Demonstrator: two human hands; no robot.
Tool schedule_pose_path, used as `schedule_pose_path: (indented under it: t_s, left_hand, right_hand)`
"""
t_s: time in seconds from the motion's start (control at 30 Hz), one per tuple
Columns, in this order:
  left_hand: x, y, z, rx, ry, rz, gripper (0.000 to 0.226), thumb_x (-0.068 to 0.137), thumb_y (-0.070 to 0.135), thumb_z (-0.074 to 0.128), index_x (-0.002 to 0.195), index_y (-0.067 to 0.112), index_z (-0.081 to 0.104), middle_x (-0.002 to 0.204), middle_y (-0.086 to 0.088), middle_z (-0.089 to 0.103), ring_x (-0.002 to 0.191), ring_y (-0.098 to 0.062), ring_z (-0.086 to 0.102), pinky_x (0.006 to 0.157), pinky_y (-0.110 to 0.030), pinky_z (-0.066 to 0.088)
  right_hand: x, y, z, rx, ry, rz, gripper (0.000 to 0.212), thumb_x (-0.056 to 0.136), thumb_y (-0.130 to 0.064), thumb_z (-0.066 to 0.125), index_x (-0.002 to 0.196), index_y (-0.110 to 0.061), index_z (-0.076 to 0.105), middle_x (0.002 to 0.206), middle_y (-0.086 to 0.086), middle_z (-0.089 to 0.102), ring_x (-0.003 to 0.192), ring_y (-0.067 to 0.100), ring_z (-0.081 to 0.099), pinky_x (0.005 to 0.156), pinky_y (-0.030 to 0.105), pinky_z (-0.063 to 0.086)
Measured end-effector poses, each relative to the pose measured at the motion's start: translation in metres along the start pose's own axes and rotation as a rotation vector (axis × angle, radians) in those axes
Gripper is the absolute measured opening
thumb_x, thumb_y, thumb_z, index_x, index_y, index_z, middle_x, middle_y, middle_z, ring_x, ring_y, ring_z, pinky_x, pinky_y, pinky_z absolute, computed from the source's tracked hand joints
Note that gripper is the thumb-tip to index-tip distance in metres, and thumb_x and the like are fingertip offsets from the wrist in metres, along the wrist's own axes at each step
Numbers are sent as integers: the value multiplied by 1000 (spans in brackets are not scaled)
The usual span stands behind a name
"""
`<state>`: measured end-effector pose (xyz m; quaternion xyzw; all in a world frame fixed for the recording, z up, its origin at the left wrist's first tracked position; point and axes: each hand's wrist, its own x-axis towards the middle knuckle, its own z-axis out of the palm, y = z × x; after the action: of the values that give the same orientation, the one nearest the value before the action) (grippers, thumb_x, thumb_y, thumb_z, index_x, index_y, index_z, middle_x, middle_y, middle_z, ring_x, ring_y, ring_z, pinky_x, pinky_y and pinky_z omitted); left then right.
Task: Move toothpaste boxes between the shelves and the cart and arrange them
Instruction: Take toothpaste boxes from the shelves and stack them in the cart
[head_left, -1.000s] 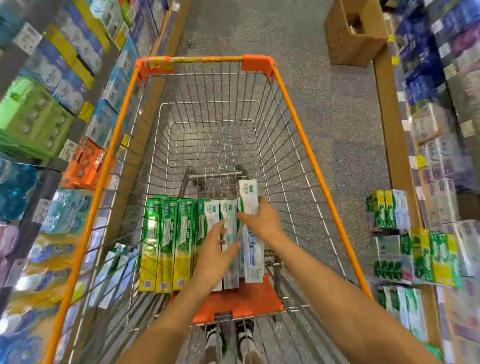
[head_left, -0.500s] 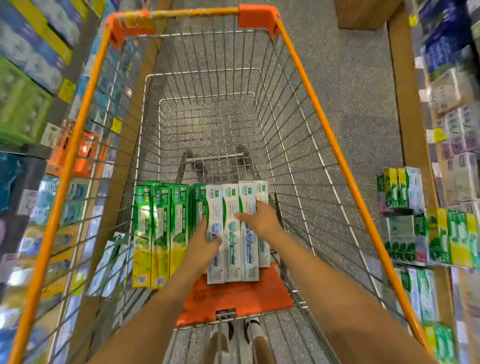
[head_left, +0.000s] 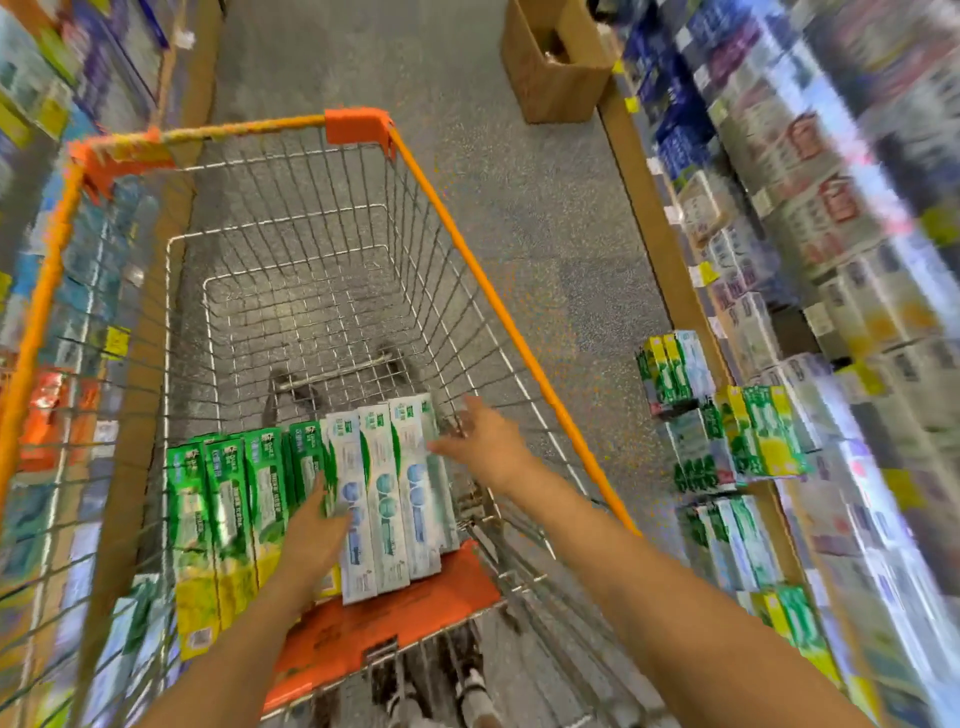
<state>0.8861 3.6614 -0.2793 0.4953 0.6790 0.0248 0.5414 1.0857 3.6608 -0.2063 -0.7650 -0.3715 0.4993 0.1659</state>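
The toothpaste boxes are lying side by side in the near end of the cart (head_left: 498, 317): a row of green boxes (head_left: 228, 514) on the left, and white-and-blue boxes (head_left: 387, 499) packed right against them, their near ends sitting on the orange flap (head_left: 395, 618). The left hand (head_left: 317, 530) is resting flat on the boxes right where green meets white, fingers straight, not gripping anything. The right hand (head_left: 480, 441) is hovering just beside the outermost white box with fingers spread loose, holding nothing; can't tell if the fingertips are actually touching the box, it's blurry. The wire wall of the cart is sitting right behind that hand. The far half of the cart is just bare wire. More green and white boxes are stacked on the right shelf (head_left: 727, 441), past the orange rim. A cardboard box (head_left: 550, 67) is standing on the aisle floor up ahead. The left shelf (head_left: 62, 364) is smeared by blur.
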Motion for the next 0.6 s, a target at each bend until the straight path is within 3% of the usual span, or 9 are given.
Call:
schedule_pose_path:
  t_s: [0.1, 0.17, 0.23, 0.33, 0.4, 0.47, 0.53, 0.6]
  left_hand:
    - [-37, 69, -9, 154, 49, 197, 61, 97, 15, 49, 151, 20, 20, 150, -18, 33, 74, -23, 56, 73, -22, 50]
    - [-71, 131, -8, 283, 58, 377, 58, 97, 18, 50, 149, 20, 25, 146, -19, 39, 100, -33, 59, 89, -33, 46]
    - [-118, 192, 3, 452, 82, 577, 54, 97, 21, 49, 147, 17, 30, 147, -14, 39, 123, -33, 49, 99, -37, 39]
    - [-196, 255, 44, 697, 177, 1027, 44, 89, 11, 59, 132, 7, 52, 128, -16, 58, 108, -36, 60, 85, -43, 50]
    - [-231, 278, 87, 822, 197, 1193, 44, 76, 10, 71, 118, 3, 62, 110, -19, 67, 89, -40, 67, 69, -49, 56]
    - [-266, 298, 140, 895, 135, 1255, 48, 81, 16, 68, 128, 9, 57, 123, -12, 62, 102, -35, 64, 79, -46, 54]
    - [-297, 312, 197, 958, 100, 1260, 51, 94, 27, 51, 143, 20, 37, 144, 0, 45, 125, -25, 49, 95, -38, 44]
    - [-319, 321, 250, 994, 71, 1262, 52, 98, 30, 42, 147, 23, 27, 149, 4, 37, 131, -20, 41, 99, -37, 40]
  right_hand:
    - [-72, -23, -71, 78, 148, -179, 69, 80, -18, 74, 140, -8, 40, 138, 10, 50, 124, 21, 50, 103, 27, 37]
    - [-132, -21, -123, 174, 293, -283, 57, 78, -11, 75, 130, -12, 51, 120, 6, 60, 111, 17, 57, 98, 26, 43]
    - [-199, -5, -173, 263, 475, -337, 46, 76, -8, 76, 116, -22, 58, 108, -3, 65, 100, 9, 61, 92, 25, 48]
    - [-291, 53, -236, 225, 785, -315, 42, 71, -27, 79, 106, -35, 57, 100, -18, 64, 92, -5, 61, 87, 19, 49]
    - [-346, 104, -267, 154, 951, -221, 47, 63, -51, 77, 104, -39, 56, 99, -21, 63, 89, -4, 61, 86, 19, 48]
    - [-394, 162, -291, 168, 1070, -118, 53, 64, -61, 69, 107, -32, 59, 101, -13, 64, 87, -2, 61, 88, 26, 48]
    - [-434, 220, -311, 211, 1117, -11, 48, 70, -40, 72, 114, -23, 61, 102, -9, 63, 91, -2, 61, 93, 33, 47]
    - [-465, 272, -330, 200, 1135, 85, 42, 77, -22, 74, 118, -18, 61, 103, -9, 61, 100, 10, 59, 92, 33, 45]
